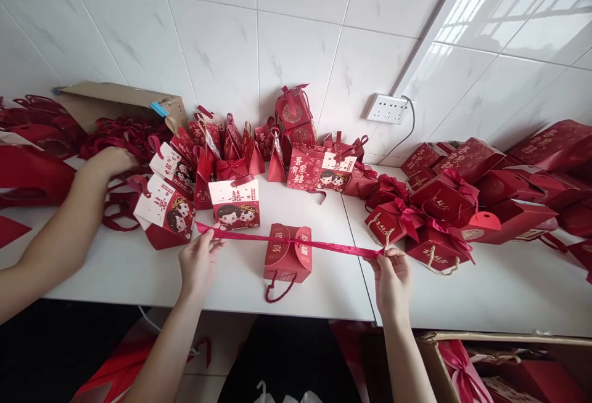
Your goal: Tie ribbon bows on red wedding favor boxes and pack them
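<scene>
A small red gift box with gold print stands on the white table in front of me. A dark red rope handle hangs from its near side. Across its top runs a red ribbon, crossed at the middle and stretched taut to both sides. My left hand pinches the ribbon's left end, beside a white and red box with two cartoon faces. At the right, my right hand grips the other end, near several hexagonal boxes with bows.
Another person's hand reaches into dark red ribbons beside an open cardboard box at the left. Several red boxes line the tiled wall, below a power strip. A cardboard carton with red boxes is at lower right.
</scene>
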The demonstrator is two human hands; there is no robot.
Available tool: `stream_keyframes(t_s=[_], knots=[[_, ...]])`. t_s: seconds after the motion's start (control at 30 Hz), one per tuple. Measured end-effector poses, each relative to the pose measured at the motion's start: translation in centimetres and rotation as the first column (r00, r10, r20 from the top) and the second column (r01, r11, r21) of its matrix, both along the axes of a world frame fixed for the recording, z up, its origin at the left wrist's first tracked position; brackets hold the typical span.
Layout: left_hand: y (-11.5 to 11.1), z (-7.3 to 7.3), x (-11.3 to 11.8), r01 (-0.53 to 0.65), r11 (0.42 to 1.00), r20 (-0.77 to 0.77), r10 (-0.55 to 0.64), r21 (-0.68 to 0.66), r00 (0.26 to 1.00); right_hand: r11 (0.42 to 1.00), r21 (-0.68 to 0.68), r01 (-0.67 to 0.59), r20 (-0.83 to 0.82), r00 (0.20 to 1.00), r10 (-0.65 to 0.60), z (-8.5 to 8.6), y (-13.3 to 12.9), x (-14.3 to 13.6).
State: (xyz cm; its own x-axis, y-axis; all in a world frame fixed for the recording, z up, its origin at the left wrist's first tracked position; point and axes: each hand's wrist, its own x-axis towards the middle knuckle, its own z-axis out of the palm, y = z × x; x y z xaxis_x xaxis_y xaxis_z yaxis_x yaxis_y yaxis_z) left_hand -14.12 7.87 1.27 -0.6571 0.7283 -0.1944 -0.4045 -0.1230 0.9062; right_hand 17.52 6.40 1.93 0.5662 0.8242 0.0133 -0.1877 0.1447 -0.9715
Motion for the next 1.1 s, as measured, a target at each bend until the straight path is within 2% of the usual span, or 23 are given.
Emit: stream_keyframes(t_s=[0.23,0.37,0.47,0.53,0.57,0.6,0.63,0.67,0.7,0.73,0.8,0.87,0.93,1.03,1.1], knots=[[-0.4,-1.0,-1.0,0.016,0.999,-0.075,-0.019,-0.051,0.997,0.998,-0.064,-0.021,0.105,0.994,0.028,-1.3,-0.2,0.7],[-0.5,-1.8,-2.0,0.088,0.99,-0.163,-0.106,-0.11,0.981,0.991,-0.135,-0.008,0.205,0.978,0.036,-1.8,-0.2,1.3],[-0.9,-1.6,-2.6,0.109,0.978,-0.251,-0.152,-0.176,0.956,0.976,-0.214,0.036,0.307,0.951,0.032,-1.7,-0.2,1.5],[-1.1,-0.9,-2.5,0.016,0.988,-0.459,-0.086,-0.155,0.884,0.968,-0.23,0.103,0.416,0.909,0.002,-1.4,-0.1,1.2],[-1.2,-0.4,-2.3,-0.01,0.994,-0.594,-0.059,-0.113,0.803,0.97,-0.209,0.124,0.49,0.872,-0.006,-1.1,0.0,0.8],[-1.2,0.2,-1.8,0.011,0.997,-0.719,-0.06,-0.073,0.693,0.978,-0.173,0.114,0.565,0.825,0.004,-0.8,0.2,0.2],[-1.2,0.8,-1.2,0.101,0.993,-0.805,-0.114,-0.067,0.583,0.989,-0.136,0.062,0.632,0.774,0.038,-0.5,0.5,-0.6],[-1.0,1.4,-0.6,0.238,0.965,-0.844,-0.216,-0.109,0.491,0.993,-0.114,-0.032,0.682,0.724,0.102,-0.1,0.7,-1.4],[-0.8,1.9,0.1,0.377,0.906,-0.839,-0.35,-0.19,0.418,0.981,-0.117,-0.157,0.703,0.684,0.194,0.3,1.1,-2.4],[-0.6,2.2,0.8,0.483,0.832,-0.807,-0.472,-0.274,0.355,0.946,-0.147,-0.289,0.693,0.652,0.307,0.7,1.4,-3.2],[0.0,2.6,2.0,0.609,0.691,-0.705,-0.649,-0.389,0.287,0.831,-0.247,-0.498,0.607,0.589,0.533,1.4,2.1,-4.6],[0.5,2.5,2.8,0.681,0.592,-0.604,-0.75,-0.431,0.269,0.725,-0.33,-0.604,0.501,0.539,0.677,1.6,2.8,-5.2],[0.8,2.2,3.1,0.735,0.525,-0.54,-0.801,-0.429,0.258,0.661,-0.374,-0.651,0.433,0.507,0.745,1.6,3.3,-5.3],[1.0,1.8,3.2,0.793,0.466,-0.496,-0.833,-0.393,0.244,0.59,-0.383,-0.711,0.371,0.467,0.803,1.2,3.6,-4.9],[0.9,1.7,3.1,0.817,0.449,-0.467,-0.846,-0.362,0.258,0.555,-0.368,-0.746,0.319,0.46,0.829,1.0,3.6,-4.7]])
